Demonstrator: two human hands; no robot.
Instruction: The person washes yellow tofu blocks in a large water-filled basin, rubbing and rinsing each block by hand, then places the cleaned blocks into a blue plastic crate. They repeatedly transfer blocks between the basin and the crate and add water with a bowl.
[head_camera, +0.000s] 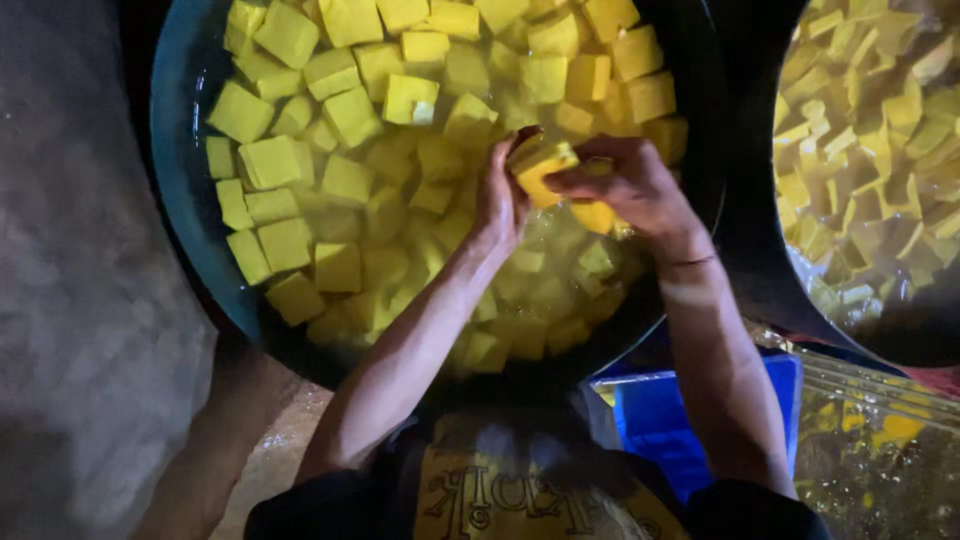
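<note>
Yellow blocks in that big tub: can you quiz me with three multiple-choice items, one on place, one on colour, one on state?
1. Where is the blue crate?
A. under the tub's near edge
B. inside the tub
C. on the person's head

2. What colour are the blocks?
A. red
B. yellow
C. white

3. How do the hands stand?
A. both empty
B. both on one block
C. one behind the back

Key: 1 A, it shows below the tub; 2 B, all are yellow; 3 B, left hand and right hand grip a block above the liquid.

wet glossy yellow blocks (345, 120), dark smooth basin (185, 180) (metal-looking), blue plastic crate (650, 420)
</note>
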